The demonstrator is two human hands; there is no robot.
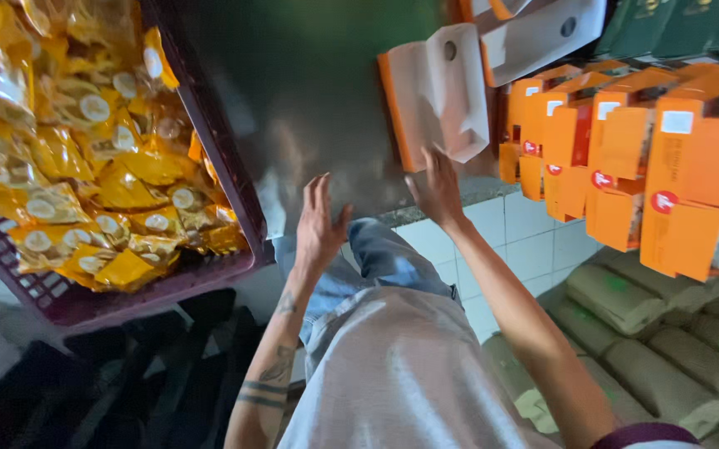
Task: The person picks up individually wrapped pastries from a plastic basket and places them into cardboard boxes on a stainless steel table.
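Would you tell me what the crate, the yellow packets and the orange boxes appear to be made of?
Crate: likely moulded plastic, purple, lattice walls. Yellow packets: glossy film or foil, crinkled with bright glints. Orange boxes: printed cardboard, matte, with crisp folded edges.

Dark steel table (318, 91) with purple crate (226, 166), orange boxes (625, 158).

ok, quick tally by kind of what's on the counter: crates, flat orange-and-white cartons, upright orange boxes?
Purple crate full of yellow packets: 1
Flat orange-and-white cartons: 2 clearly, a third partly cut off at the top edge
Upright orange boxes: about 6, overlapping, so not exact
Total: about 9
The right hand touches the nearest flat carton; the left hand hovers open beside it.
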